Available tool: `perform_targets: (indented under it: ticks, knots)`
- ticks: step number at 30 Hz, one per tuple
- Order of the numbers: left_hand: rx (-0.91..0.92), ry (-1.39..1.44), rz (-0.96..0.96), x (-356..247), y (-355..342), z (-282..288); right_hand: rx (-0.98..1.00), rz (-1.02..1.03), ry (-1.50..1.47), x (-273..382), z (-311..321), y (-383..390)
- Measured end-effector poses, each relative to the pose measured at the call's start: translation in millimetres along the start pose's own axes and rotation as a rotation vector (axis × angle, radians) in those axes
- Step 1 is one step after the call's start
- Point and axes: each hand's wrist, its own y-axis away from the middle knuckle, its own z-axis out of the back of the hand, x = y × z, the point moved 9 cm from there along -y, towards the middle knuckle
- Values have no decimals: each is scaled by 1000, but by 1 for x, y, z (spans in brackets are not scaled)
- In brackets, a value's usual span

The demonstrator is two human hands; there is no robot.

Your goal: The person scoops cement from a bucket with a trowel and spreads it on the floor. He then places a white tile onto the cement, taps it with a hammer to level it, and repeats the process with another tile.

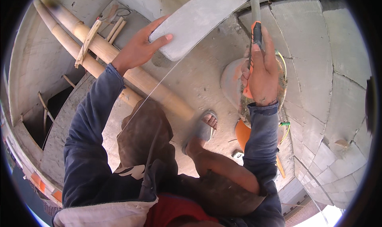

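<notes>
Near the top, a long pale grey block (199,22) lies slanted, its near end held by my left hand (137,48) with the thumb on top and the fingers hidden beneath. My right hand (263,74) is wrapped round the black and orange grip of a hammer (256,14). The hammer points away from me, and its head is partly cut off by the upper edge, close to the block's far end. Below my right hand stands a mortar-stained bucket (232,81), partly hidden by the hand and sleeve.
Bamboo poles (147,83) cross the left side, with a short wooden piece (88,43) over them. A thin white string (169,72) runs diagonally beneath the block. Grey block wall (308,68) rises at right. An orange container (241,133) stands near my sandalled foot (207,125). A dark opening lies far left.
</notes>
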Motion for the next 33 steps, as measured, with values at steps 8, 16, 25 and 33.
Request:
perform_targets:
  ticks: [8,16,25,33]
  knots:
    - [-56,-104,-30,-2,3,22,90,147,100,-115,6,130]
    - [-188,-625,-415,-170,19,-27,148,-68,444,-272,-5,192]
    - [119,-598,-158,-55,-136,-218,-8,-103,681,-345,29,192]
    - [10,-814,-307,46,-261,-266,-133,-94,667,-368,40,236]
